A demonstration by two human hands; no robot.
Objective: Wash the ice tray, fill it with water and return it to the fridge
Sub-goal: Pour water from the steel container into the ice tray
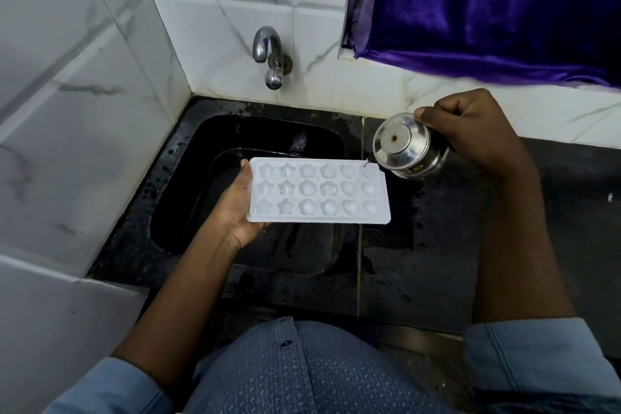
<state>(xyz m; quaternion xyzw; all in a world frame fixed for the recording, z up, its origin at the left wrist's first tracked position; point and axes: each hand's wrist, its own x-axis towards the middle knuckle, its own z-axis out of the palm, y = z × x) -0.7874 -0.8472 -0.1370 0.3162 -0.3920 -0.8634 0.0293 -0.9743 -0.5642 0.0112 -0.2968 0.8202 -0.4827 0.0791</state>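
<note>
Head view: a white marbled tile wall fills the left side and turns the corner behind a black sink set in a wet black counter. Over the sink, the left hand grips the left short end of the tray, with the thumb on the top edge and the fingers curled underneath. The tray is white and held roughly level, its long side running left to right. It has three rows of six moulds: stars on the left, flowers in the middle, hearts on the right. Whether the moulds hold water cannot be told. A chrome tap sticks out of the back wall above the sink, and no stream shows under it. Just beside the tray's far right corner, a small steel pot is tipped on its side, with a flat round end facing the camera. The right hand holds it from the right, fingers wrapped round its body, thumb tip at the rim. A purple curtain hangs at the upper right, above the counter.
</note>
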